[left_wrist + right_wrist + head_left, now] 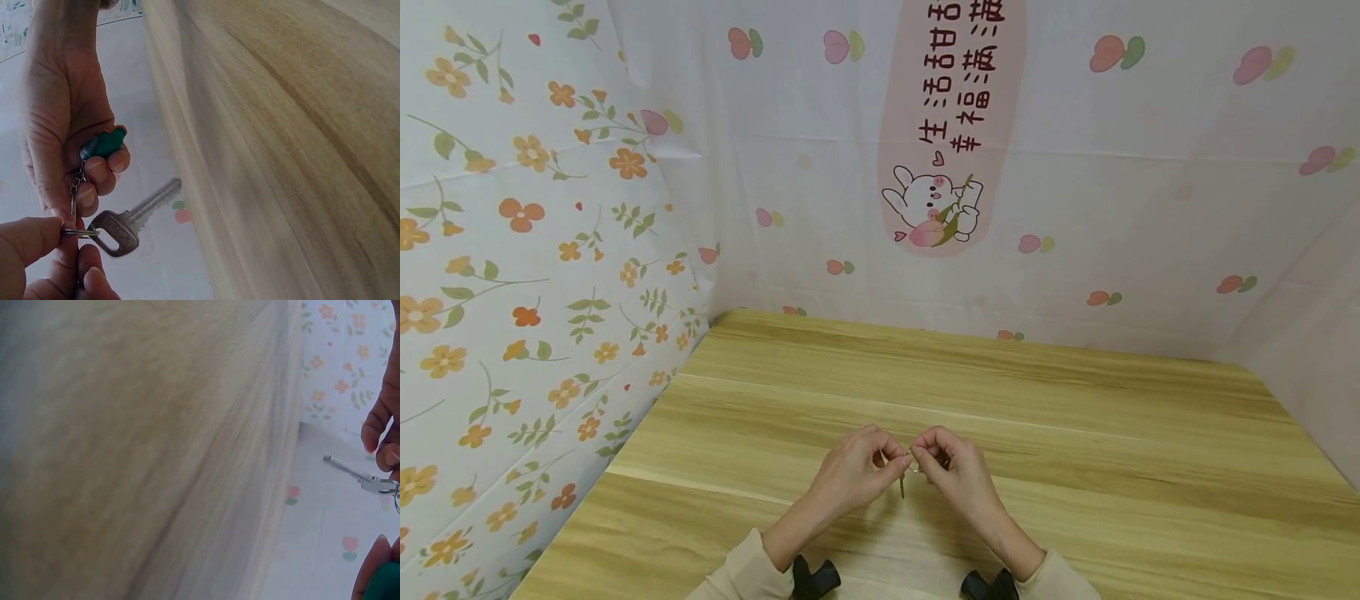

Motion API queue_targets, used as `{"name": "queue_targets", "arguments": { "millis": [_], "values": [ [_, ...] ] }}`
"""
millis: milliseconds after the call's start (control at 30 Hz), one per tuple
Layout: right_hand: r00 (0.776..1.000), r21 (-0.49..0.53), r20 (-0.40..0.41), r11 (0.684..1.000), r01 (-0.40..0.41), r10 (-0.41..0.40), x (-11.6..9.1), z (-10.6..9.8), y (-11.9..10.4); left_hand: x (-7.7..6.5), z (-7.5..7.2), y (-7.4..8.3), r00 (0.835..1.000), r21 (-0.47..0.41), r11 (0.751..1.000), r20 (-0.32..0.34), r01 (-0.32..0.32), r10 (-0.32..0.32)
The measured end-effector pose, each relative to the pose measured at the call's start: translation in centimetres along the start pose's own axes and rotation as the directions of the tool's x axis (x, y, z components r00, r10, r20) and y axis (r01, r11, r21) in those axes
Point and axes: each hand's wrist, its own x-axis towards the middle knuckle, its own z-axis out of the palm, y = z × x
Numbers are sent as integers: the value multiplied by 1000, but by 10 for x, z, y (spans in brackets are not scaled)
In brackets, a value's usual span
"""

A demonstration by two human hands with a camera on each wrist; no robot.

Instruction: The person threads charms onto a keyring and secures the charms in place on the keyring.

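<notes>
Above the desk [1112, 417], well apart from its far edge, the left hand [857, 471] has its grip on a metal key ring [78, 232] bearing a key [132, 220], while the right hand [958, 475] grips a green keychain charm [107, 144].

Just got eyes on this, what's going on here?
Above the wooden table, a person's left hand pinches a metal ring at the head of a key. The right hand holds a green charm, whose short chain runs toward the ring. Whether the key is going on or coming off isn't clear.
</notes>
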Motion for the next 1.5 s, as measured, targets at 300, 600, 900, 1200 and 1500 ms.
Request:
{"name": "queue_targets", "arguments": {
  "millis": [300,600,900,1200,1500],
  "values": [
    [998,-48,-18,997,-56,56,3,1,-8,1,1,-2,991,-27,992,-58,-121,119],
    [994,37,-4,993,-110,111,3,-4,1,0,1,-3,979,-85,978,-91,-190,183],
    [985,67,23,983,-172,171,4,-6,-1,1,3,-6,964,-135,959,-126,-250,233],
    [994,46,10,993,-110,110,2,-4,-2,-2,2,-2,995,-143,985,-33,-96,93],
    [997,39,8,997,-71,71,2,-1,-3,-2,1,-2,998,-141,989,-45,-54,48]
  ]
}}
